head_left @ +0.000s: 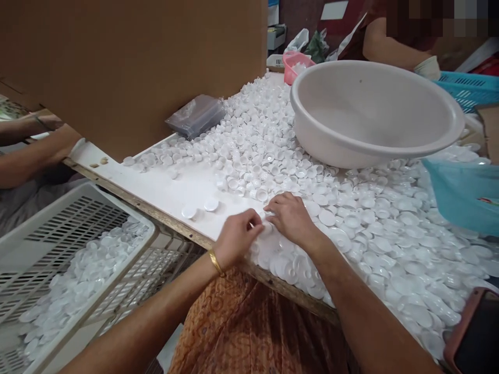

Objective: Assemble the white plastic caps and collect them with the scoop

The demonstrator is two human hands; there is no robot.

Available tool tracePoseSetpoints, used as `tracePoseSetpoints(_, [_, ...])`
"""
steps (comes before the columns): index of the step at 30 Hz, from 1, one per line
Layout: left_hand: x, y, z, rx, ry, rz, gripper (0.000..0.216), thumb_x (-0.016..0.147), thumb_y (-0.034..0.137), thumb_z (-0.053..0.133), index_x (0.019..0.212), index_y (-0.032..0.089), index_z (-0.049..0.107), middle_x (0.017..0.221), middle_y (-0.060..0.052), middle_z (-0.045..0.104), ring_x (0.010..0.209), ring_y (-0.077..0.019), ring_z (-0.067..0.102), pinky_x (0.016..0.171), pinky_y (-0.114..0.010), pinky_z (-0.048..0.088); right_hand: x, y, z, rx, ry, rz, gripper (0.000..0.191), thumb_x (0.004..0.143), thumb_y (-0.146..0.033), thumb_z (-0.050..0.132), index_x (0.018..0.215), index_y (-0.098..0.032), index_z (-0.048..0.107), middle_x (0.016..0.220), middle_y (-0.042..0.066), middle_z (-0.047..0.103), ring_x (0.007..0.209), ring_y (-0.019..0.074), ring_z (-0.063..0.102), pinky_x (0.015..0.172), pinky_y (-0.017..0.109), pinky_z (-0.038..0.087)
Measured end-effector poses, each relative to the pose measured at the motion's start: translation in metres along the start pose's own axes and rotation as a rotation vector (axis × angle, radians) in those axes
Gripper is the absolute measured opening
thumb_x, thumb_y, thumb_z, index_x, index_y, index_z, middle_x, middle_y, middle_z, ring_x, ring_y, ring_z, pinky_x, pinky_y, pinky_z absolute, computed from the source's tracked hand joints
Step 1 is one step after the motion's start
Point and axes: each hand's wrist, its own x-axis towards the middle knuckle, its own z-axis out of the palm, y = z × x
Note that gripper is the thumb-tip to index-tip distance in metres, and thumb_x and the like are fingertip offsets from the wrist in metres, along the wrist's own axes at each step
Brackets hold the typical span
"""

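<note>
Close together over the front edge of the white table, both my hands work among small white plastic pieces. My left hand (237, 236), with a gold bangle at its wrist, is closed, thumb and forefinger pinched at a small white plastic piece (267, 228). Just right of it, my right hand (290, 217) has its fingers bent down and together at the same spot; what lies under its fingertips is mostly hidden. Flat white discs (290, 267) lie heaped below my right wrist. Two round white caps (211, 205) sit apart to the left.
Cup-shaped white caps (253, 135) spread behind my hands, with a large grey-white basin (331, 145) on them. A cardboard sheet (136, 62) stands left, beside a plastic-wrapped pack (197, 115). A crate (146, 236) of white pieces is below left. A phone (475, 332) lies right. Other people's arms (393, 47) show.
</note>
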Motion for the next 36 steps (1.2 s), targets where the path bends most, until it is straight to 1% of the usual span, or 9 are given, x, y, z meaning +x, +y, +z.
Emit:
tracePoseSetpoints(4, [0.024,-0.022,-0.018,-0.363,0.143,-0.253,0.013,0.066,0.023,0.062,0.066,0.015,0.052,0.050,0.005,0.050,0.042,-0.0063,0.043,0.042,-0.018,0.031,0.009,-0.011,0.015,-0.033,0.080,0.024,0.014,0.079,-0.029,0.061,0.090,-0.023,0.067,0.100,0.003,0.061,0.100,0.0208,0.043,0.083,0.036,0.028])
tracePoseSetpoints(7, [0.037,-0.032,-0.020,-0.491,0.185,-0.330,0.013,0.063,0.021,0.063,0.068,0.013,0.053,0.045,0.005,0.049,0.040,-0.0060,0.042,0.037,-0.017,0.029,0.016,-0.018,0.022,-0.036,0.102,0.014,0.015,0.080,-0.032,0.059,0.089,-0.023,0.066,0.098,0.003,0.061,0.098,0.0206,0.044,0.083,0.036,0.026])
tracePoseSetpoints(9, [0.040,-0.034,-0.020,-0.496,0.195,-0.333,0.013,0.063,0.018,0.063,0.071,0.012,0.055,0.046,0.004,0.051,0.040,-0.0066,0.044,0.037,-0.017,0.033,0.018,-0.019,0.024,-0.019,0.099,0.009,0.015,0.081,-0.033,0.058,0.088,-0.023,0.066,0.097,0.003,0.061,0.097,0.0203,0.044,0.083,0.036,0.026])
tracePoseSetpoints(14, [0.039,-0.032,-0.020,-0.497,0.112,-0.346,0.012,0.065,0.013,0.062,0.074,0.009,0.057,0.051,0.003,0.056,0.041,-0.0072,0.049,0.041,-0.019,0.043,0.018,-0.017,0.028,-0.012,0.109,0.017,0.014,0.081,-0.033,0.058,0.088,-0.023,0.066,0.095,0.003,0.061,0.096,0.0195,0.045,0.084,0.037,0.024])
tracePoseSetpoints(19, [0.044,-0.029,-0.025,-0.457,0.030,-0.404,0.007,0.067,0.008,0.060,0.070,0.010,0.053,0.047,0.002,0.054,0.040,-0.0092,0.051,0.040,-0.021,0.045,0.016,-0.016,0.028,0.014,0.138,0.017,0.015,0.080,-0.029,0.058,0.092,-0.022,0.065,0.096,0.003,0.062,0.096,0.0195,0.046,0.085,0.037,0.025])
tracePoseSetpoints(22, [0.048,-0.028,-0.030,-0.410,-0.050,-0.421,0.008,0.069,0.008,0.059,0.068,0.011,0.051,0.043,0.002,0.053,0.039,-0.0100,0.051,0.040,-0.021,0.046,0.011,-0.020,0.022,0.017,0.198,-0.058,0.021,0.082,-0.025,0.054,0.102,-0.023,0.062,0.104,0.003,0.062,0.100,0.0192,0.045,0.088,0.038,0.024])
tracePoseSetpoints(28, [0.051,-0.030,-0.034,-0.420,-0.141,-0.417,0.010,0.072,0.009,0.057,0.071,0.013,0.047,0.045,0.003,0.052,0.040,-0.0095,0.051,0.040,-0.021,0.046,0.003,-0.034,0.019,-0.192,0.157,-0.240,0.020,0.085,-0.012,0.045,0.090,-0.017,0.063,0.096,0.006,0.064,0.103,0.0197,0.044,0.093,0.039,0.023])
tracePoseSetpoints(33, [0.047,-0.031,-0.027,-0.353,-0.101,-0.330,0.013,0.076,0.008,0.050,0.071,0.016,0.042,0.045,0.006,0.048,0.039,-0.0100,0.051,0.040,-0.022,0.046,0.001,-0.050,0.023,-0.269,0.088,-0.259,0.019,0.080,-0.011,0.048,0.083,-0.014,0.066,0.097,0.010,0.062,0.102,0.0227,0.044,0.098,0.040,0.023])
tracePoseSetpoints(36, [0.046,-0.033,-0.023,-0.346,-0.088,-0.282,0.014,0.077,0.009,0.048,0.070,0.017,0.039,0.045,0.007,0.047,0.039,-0.0087,0.050,0.039,-0.020,0.044,0.001,-0.057,0.026,-0.292,0.085,-0.248,0.022,0.079,-0.013,0.048,0.090,-0.011,0.067,0.103,0.013,0.061,0.107,0.0260,0.042,0.102,0.042,0.021])
